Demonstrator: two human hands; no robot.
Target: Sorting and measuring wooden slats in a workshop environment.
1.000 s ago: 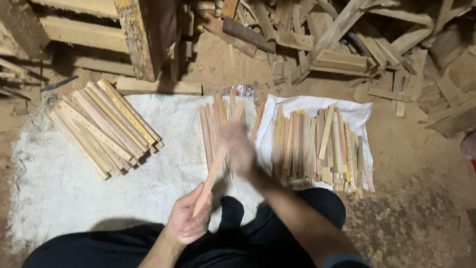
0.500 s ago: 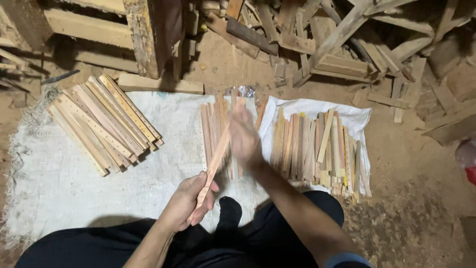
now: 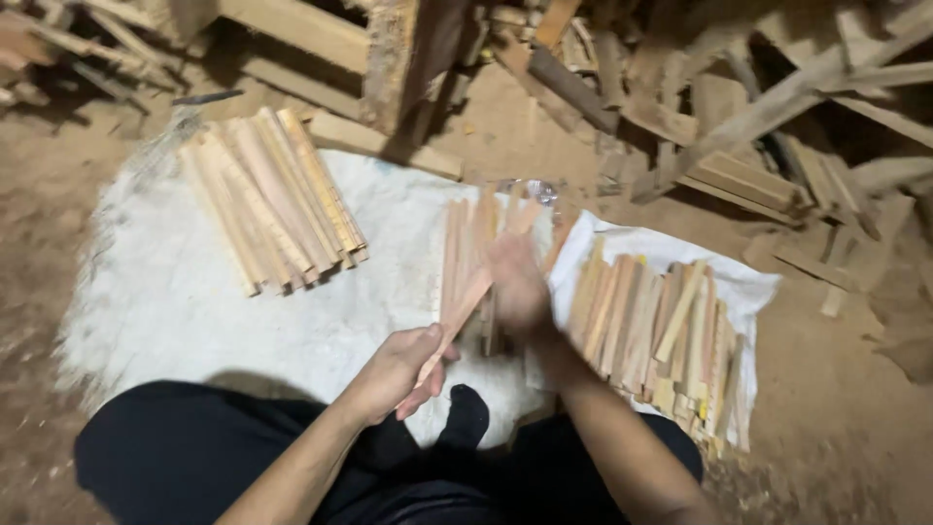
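Head view showed the left hand [image 3: 394, 371] gripping the lower end of a wooden stick [image 3: 457, 316], while the right hand [image 3: 515, 287], blurred, touched its upper part above the white sheet [image 3: 292, 321]; whether its fingers closed was unclear.

Warm, dim light from above; white sacking [image 3: 243, 311] brightest, background timber falls into deep shadow; right hand [image 3: 515, 287] motion-blurred (edges soft), slight wide-angle distortion at corners
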